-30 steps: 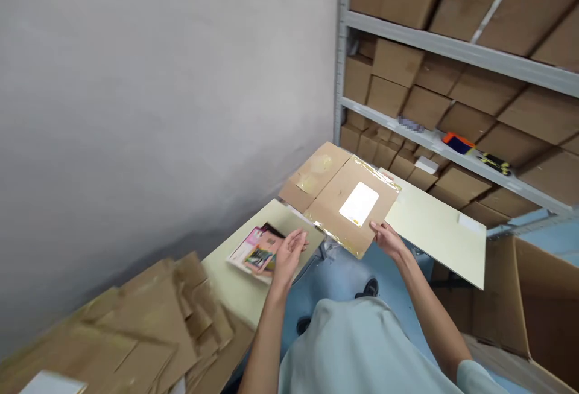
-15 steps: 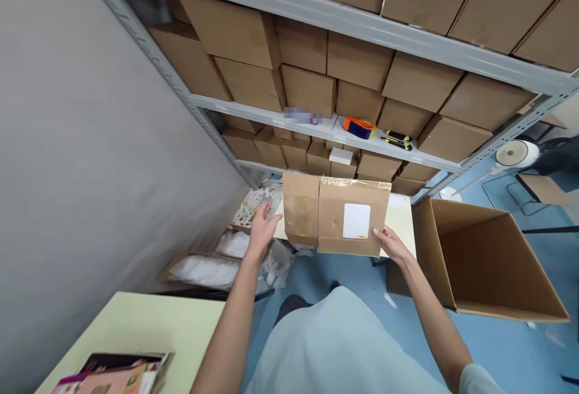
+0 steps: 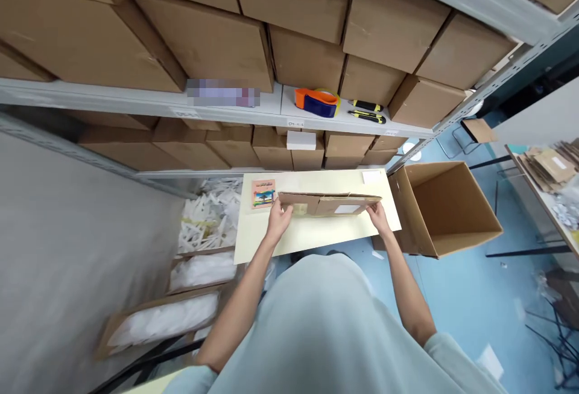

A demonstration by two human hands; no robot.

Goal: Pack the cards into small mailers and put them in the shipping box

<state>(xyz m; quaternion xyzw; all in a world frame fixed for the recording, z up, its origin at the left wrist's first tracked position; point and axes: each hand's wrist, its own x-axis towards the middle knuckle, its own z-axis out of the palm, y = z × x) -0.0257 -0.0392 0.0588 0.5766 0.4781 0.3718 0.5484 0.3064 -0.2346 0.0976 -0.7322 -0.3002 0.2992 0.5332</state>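
Observation:
A flattened cardboard box (image 3: 312,206) with a white label is tipped nearly edge-on above the pale yellow table (image 3: 307,237). My left hand (image 3: 278,219) grips its left end, thumb on the near face. At the right end my right hand (image 3: 378,216) pinches the corner. Just behind my left fingers, a booklet with an orange and blue cover (image 3: 263,192) lies on the table. A small white paper (image 3: 371,177) rests near the table's far right corner.
A big open carton (image 3: 443,210) stands at the table's right. Shelves of brown boxes (image 3: 307,56) rise behind, holding a tape dispenser (image 3: 317,103) and cutter knives (image 3: 367,116). Left are paper scraps (image 3: 210,216) and cartons with white bundles (image 3: 167,321).
My left hand has gone from open beside the cardboard to gripping its left end. The cardboard has tilted from face-on to nearly edge-on. My view has swung right, and the booklet shows now.

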